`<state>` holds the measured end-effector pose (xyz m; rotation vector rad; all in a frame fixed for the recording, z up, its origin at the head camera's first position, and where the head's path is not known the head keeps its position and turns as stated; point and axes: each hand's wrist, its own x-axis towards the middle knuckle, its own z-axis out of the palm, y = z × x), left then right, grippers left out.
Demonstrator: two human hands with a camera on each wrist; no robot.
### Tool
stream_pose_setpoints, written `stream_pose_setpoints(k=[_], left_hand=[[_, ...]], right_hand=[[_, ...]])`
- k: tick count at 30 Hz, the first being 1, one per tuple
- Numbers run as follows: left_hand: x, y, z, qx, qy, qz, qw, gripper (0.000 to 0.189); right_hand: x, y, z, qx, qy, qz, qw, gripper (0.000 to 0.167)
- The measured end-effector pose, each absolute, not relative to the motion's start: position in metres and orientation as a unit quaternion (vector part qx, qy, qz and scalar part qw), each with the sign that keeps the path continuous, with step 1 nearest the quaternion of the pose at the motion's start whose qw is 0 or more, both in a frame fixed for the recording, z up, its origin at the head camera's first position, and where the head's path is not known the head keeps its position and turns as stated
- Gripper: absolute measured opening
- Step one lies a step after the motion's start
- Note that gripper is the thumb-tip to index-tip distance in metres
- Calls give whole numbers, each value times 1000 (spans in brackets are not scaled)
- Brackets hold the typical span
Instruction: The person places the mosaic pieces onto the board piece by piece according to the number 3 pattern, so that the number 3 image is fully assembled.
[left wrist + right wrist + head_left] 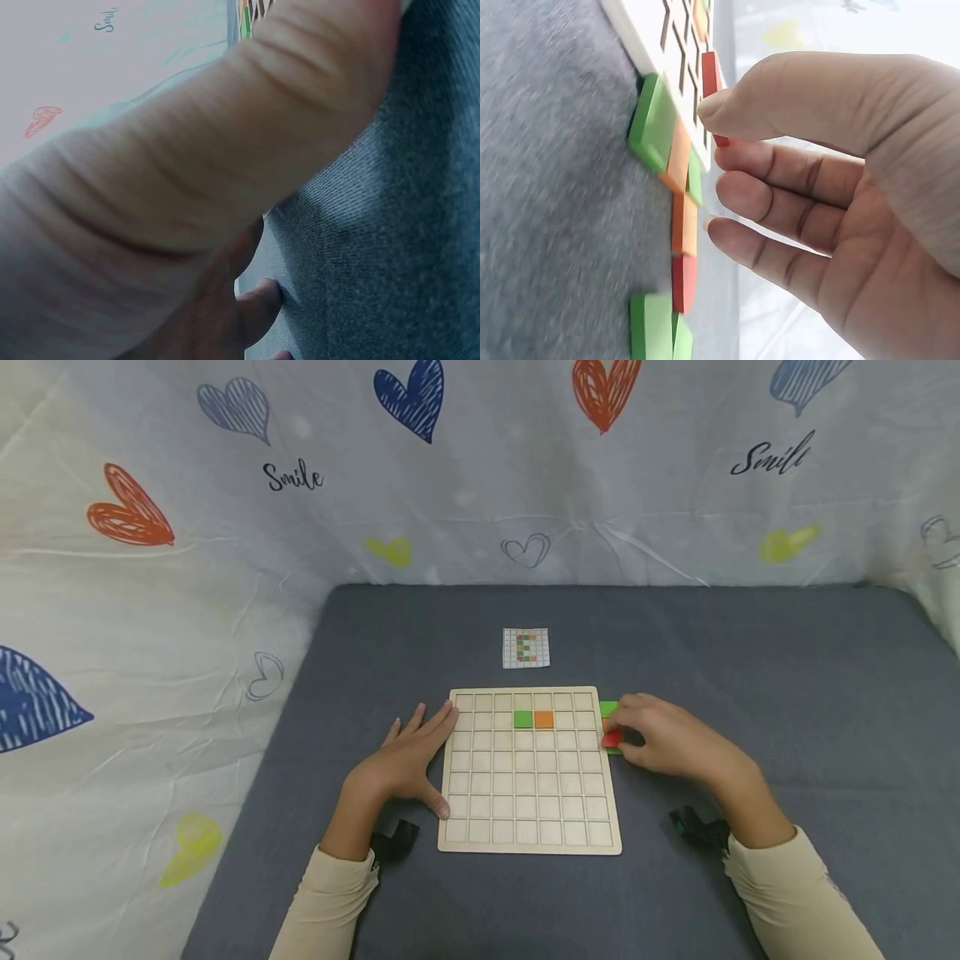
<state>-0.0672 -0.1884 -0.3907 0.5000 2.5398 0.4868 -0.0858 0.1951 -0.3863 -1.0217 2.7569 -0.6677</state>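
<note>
A light wooden grid board [525, 785] lies flat on the table, with a green tile [522, 719] and an orange tile [543, 719] side by side in its second row. Against the board's left edge rests my left hand [408, 768], fingers spread. My right hand [667, 735] is at the board's right edge and pinches a red tile [710, 82] between thumb and forefinger, lifted off the table. Below that hand, in the right wrist view, lie loose green tiles [652, 124], orange tiles [682, 221] and another red tile [683, 283].
Beyond the board lies a small printed card [526, 648] with a coloured grid pattern. Dark grey cloth [787, 693] covers the table. A white curtain [480, 477] with hearts hangs behind the table's far edge. Dark straps [697, 828] are around both wrists.
</note>
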Motion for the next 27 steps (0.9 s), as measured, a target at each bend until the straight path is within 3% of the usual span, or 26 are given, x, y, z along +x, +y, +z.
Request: stream_pose_setpoints(k=[27], left_hand=[[-68,-189,-391,183,933,179,253,147]], right_hand=[[-112,144,-380,-392,886,-242,54,10]])
